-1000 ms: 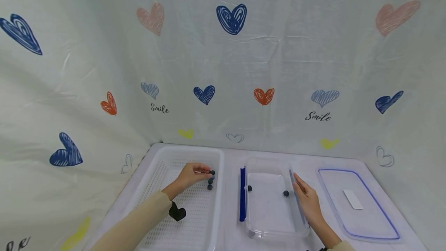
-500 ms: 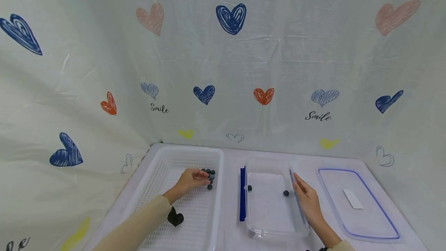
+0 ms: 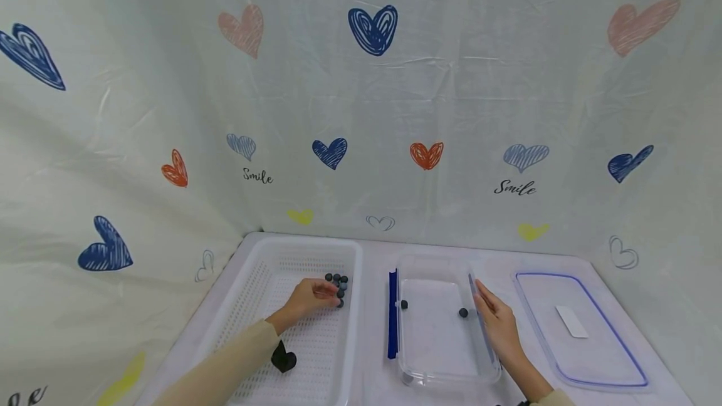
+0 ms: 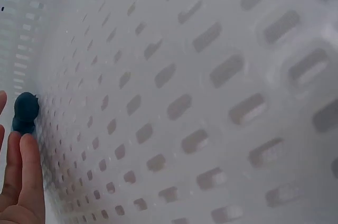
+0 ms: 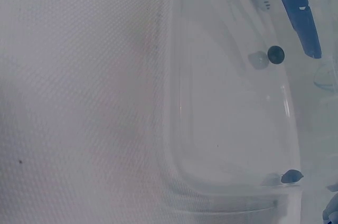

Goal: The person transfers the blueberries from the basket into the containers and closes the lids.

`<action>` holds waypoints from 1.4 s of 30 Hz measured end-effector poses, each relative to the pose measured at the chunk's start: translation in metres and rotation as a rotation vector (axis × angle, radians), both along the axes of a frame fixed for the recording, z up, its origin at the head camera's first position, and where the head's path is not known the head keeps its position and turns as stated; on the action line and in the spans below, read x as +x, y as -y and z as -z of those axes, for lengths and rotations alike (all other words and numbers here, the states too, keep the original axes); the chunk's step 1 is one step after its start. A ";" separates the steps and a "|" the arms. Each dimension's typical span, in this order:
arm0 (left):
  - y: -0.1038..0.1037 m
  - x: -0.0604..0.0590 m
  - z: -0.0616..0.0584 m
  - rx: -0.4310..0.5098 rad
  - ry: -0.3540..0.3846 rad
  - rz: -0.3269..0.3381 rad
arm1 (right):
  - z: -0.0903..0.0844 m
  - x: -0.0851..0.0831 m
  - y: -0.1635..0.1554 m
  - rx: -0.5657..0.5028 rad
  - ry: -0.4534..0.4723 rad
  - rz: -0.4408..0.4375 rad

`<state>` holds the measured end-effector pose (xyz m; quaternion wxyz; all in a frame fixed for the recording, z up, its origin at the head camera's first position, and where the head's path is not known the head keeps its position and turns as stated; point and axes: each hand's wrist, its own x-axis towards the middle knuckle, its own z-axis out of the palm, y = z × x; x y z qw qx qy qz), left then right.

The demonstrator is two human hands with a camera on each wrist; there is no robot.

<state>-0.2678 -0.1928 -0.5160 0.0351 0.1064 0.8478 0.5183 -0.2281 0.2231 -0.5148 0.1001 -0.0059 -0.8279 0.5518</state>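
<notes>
My left hand [image 3: 311, 297] reaches into a white perforated basket [image 3: 356, 331], its fingertips beside several blueberries [image 3: 341, 293] at the basket's right wall. In the left wrist view, straight fingers [image 4: 31, 176] lie just short of a dark blueberry [image 4: 26, 106], with no berry seen between them and the thumb. My right hand [image 3: 497, 321] rests with fairly straight fingers against the raised right flap [image 3: 481, 315] of a clear plastic box [image 3: 445, 376]. Inside the box lie two blueberries, one near the left side [image 3: 404, 304], the other toward the right [image 3: 463, 312].
A clear lid [image 3: 598, 331] with a blue seal and a white label lies on the table to the right of the box. The box's blue left flap [image 3: 392, 315] hangs outward. A heart-patterned curtain [image 3: 378, 111] surrounds the back and sides.
My left hand has drawn back and down slightly along the basket's right wall, uncovering more blueberries behind it. The right hand and the two berries in the box have stayed put.
</notes>
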 end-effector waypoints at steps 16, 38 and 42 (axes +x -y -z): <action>0.000 -0.002 0.011 0.018 -0.049 0.063 | -0.001 0.001 0.000 0.006 0.008 -0.006; -0.008 -0.003 0.016 -0.047 -0.097 0.064 | -0.002 0.002 0.001 0.015 0.002 -0.011; -0.007 -0.002 0.014 -0.053 -0.095 0.066 | -0.002 0.002 0.000 0.019 0.010 -0.011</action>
